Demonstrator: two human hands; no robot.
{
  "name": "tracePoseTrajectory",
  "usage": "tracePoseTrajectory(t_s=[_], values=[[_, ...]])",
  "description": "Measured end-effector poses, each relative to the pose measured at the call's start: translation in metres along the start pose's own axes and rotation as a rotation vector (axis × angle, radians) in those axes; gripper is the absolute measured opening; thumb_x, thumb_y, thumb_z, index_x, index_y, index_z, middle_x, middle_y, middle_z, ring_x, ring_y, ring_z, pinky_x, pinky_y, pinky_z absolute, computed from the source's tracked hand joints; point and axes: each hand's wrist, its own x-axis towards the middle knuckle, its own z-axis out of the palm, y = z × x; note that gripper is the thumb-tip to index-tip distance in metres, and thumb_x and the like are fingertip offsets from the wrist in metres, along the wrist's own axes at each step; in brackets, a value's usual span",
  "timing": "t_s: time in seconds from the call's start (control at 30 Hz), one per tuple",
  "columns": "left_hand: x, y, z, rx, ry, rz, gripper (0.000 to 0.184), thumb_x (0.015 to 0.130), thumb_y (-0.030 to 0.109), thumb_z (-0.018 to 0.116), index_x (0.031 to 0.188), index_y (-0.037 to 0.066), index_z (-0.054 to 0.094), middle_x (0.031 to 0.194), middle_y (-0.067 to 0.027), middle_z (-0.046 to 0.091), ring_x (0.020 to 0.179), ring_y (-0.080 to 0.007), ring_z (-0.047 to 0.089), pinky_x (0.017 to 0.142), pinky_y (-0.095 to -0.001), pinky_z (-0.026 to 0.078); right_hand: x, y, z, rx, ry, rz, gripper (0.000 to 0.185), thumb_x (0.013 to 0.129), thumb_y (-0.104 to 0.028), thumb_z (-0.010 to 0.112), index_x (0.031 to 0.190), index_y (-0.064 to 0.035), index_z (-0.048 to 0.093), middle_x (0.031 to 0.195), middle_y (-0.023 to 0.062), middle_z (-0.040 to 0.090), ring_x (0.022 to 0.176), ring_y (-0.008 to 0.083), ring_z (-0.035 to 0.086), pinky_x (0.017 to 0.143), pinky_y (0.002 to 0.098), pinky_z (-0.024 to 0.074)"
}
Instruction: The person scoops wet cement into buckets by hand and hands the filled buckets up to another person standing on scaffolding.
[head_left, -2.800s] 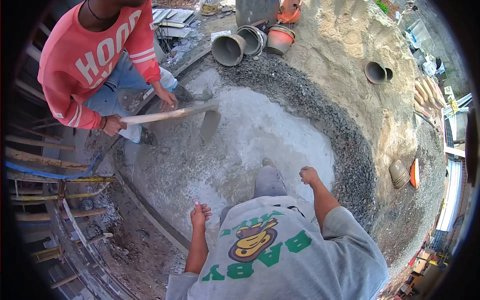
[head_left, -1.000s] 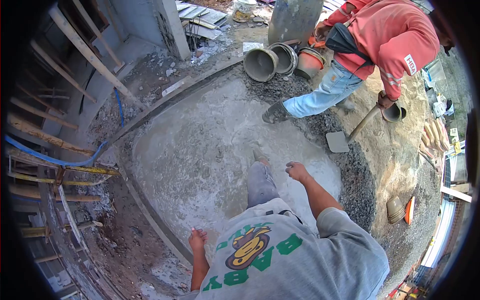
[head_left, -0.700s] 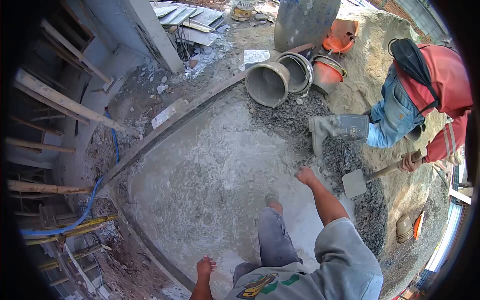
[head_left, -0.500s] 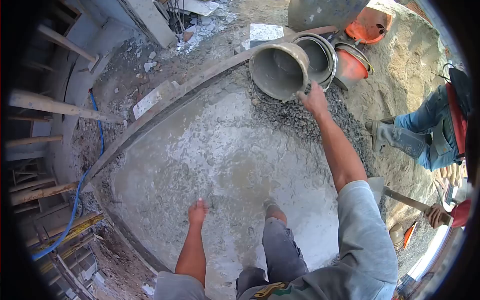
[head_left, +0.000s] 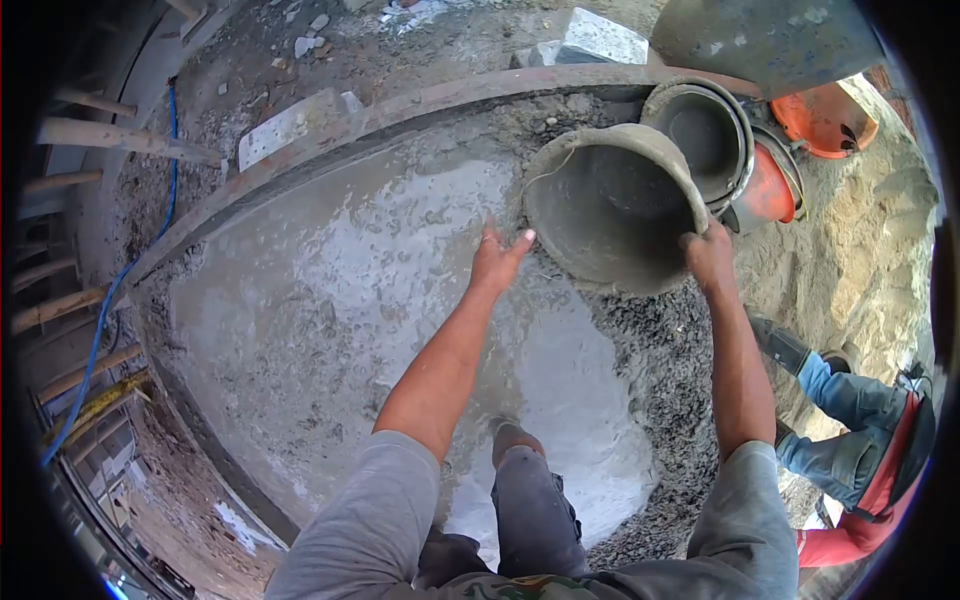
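Observation:
A grey, mud-caked bucket [head_left: 608, 225] is tipped so that its wide mouth faces me, and I can see its bare inner wall. My right hand [head_left: 710, 257] grips its rim on the right side, fingers curled over the edge. Just left of the bucket, my left hand [head_left: 497, 258] is held out with thumb and fingers apart; it appears to hold nothing. Wet grey cement mix [head_left: 390, 260] spreads below both hands. My lower leg is sunk in it.
Behind the bucket stand stacked grey buckets [head_left: 705, 135] and an orange bucket [head_left: 768, 185]. A large drum [head_left: 770, 45] and an orange basin [head_left: 822, 120] are beyond. Dark gravel [head_left: 670, 385] lies right, near a co-worker in jeans [head_left: 840, 400]. A raised curb [head_left: 400, 125] borders the mix.
The bucket has come nearer and tipped toward me, with my right hand on its rim. My left hand has risen toward it. The co-worker has shifted and bent lower; the shovel is out of view.

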Motion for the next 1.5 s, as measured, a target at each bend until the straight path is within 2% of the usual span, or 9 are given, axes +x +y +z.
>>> tracePoseTrajectory(t_s=[0.03, 0.3, 0.43, 0.73, 0.87, 1.17, 1.27, 1.43, 1.5], values=[[-0.008, 0.002, -0.010, -0.071, -0.100, -0.058, 0.078, 0.082, 0.040, 0.061, 0.136, -0.001, 0.024, 0.129, -0.0276, 0.042, 0.113, -0.0331, 0.049, 0.093, -0.0359, 0.040, -0.016, 0.000, 0.009, 0.048, -0.012, 0.002, 0.060, 0.067, -0.003, 0.049, 0.126, -0.0056, 0.047, 0.110, 0.0219, 0.057, 0.104, 0.0323, 0.056, 0.091, 0.0344, 0.0407], [-0.129, -0.095, -0.181, -0.732, 0.400, -0.371, 0.038, 0.089, 0.042, 0.050, 0.089, 0.006, 0.062, 0.066, -0.0034, 0.056, 0.062, -0.0142, 0.056, 0.061, -0.0271, 0.046, -0.103, -0.146, 0.173, 0.321, -0.026, -0.487, 0.069, 0.067, 0.014, 0.038, 0.132, -0.0098, 0.043, 0.115, 0.0191, 0.057, 0.102, 0.0229, 0.058, 0.087, 0.0279, 0.0418], [-0.146, -0.160, -0.244, -1.267, 0.597, -0.144, 0.041, 0.086, 0.048, 0.052, 0.071, 0.010, 0.056, 0.056, -0.0002, 0.049, 0.054, -0.0151, 0.049, 0.062, -0.0295, 0.046, -0.154, -0.255, 0.296, 0.203, -0.004, -0.746, 0.083, 0.064, 0.010, 0.051, 0.139, -0.0174, 0.027, 0.130, 0.0312, 0.035, 0.108, 0.0454, 0.047, 0.086, 0.0393, 0.0443], [-0.218, -0.254, -0.273, -1.499, 0.450, 0.247, 0.041, 0.089, 0.035, 0.048, 0.055, 0.015, 0.036, 0.044, 0.0027, 0.025, 0.042, -0.0118, 0.028, 0.065, -0.0331, 0.041, -0.267, -0.301, 0.415, -0.245, -0.123, -0.924, 0.094, 0.063, 0.000, 0.057, 0.141, -0.0303, 0.015, 0.121, 0.0356, 0.041, 0.091, 0.0442, 0.057, 0.073, 0.0428, 0.0510], [-0.311, -0.332, -0.276, -1.374, 0.451, 0.064, 0.043, 0.087, 0.030, 0.052, 0.052, 0.016, 0.032, 0.047, 0.0044, 0.026, 0.043, -0.0097, 0.026, 0.058, -0.0290, 0.036, -0.352, -0.218, 0.427, -0.072, -0.264, -0.723, 0.092, 0.066, 0.004, 0.052, 0.142, -0.0292, 0.013, 0.102, 0.0207, 0.061, 0.088, 0.0405, 0.058, 0.075, 0.0426, 0.0478], [-0.515, -0.387, -0.316, -1.058, 0.724, -0.312, 0.035, 0.084, 0.034, 0.054, 0.060, 0.011, 0.044, 0.050, 0.0025, 0.036, 0.047, -0.0106, 0.032, 0.061, -0.0285, 0.037, -0.581, -0.166, 0.463, -0.098, -0.608, -0.394, 0.097, 0.061, 0.003, 0.052, 0.142, -0.0280, 0.008, 0.091, 0.0235, 0.062, 0.081, 0.0440, 0.058, 0.068, 0.0445, 0.0463], [-0.542, -0.337, -0.333, -0.810, 0.823, -0.343, 0.033, 0.082, 0.035, 0.057, 0.078, 0.002, 0.057, 0.064, -0.0023, 0.052, 0.058, -0.0132, 0.045, 0.066, -0.0288, 0.039, -0.599, -0.144, 0.484, -0.075, -0.629, -0.319, 0.080, 0.067, 0.000, 0.052, 0.138, -0.0260, 0.027, 0.089, 0.0194, 0.062, 0.070, 0.0364, 0.061, 0.061, 0.0420, 0.0465], [-0.635, -0.227, -0.375, -0.646, 0.752, -0.387, 0.051, 0.082, 0.034, 0.059, 0.107, -0.010, 0.055, 0.095, -0.0133, 0.061, 0.090, -0.0173, 0.053, 0.080, -0.0288, 0.040, -0.657, -0.143, 0.432, 0.410, -1.291, 0.620, 0.024, 0.068, -0.003, 0.052, 0.092, -0.0022, 0.054, 0.080, 0.0125, 0.060, 0.065, 0.0260, 0.060, 0.046, 0.0359, 0.0469], [-0.687, -0.217, -0.385, -0.499, 0.828, -0.396, 0.042, 0.082, 0.037, 0.057, 0.092, -0.004, 0.061, 0.093, -0.0162, 0.063, 0.090, -0.0220, 0.057, 0.078, -0.0338, 0.042, -0.708, -0.167, 0.380, 0.384, -1.469, 0.601, 0.012, 0.069, -0.005, 0.052, 0.081, -0.0019, 0.053, 0.078, 0.0127, 0.058, 0.060, 0.0246, 0.057, 0.045, 0.0351, 0.0442]])
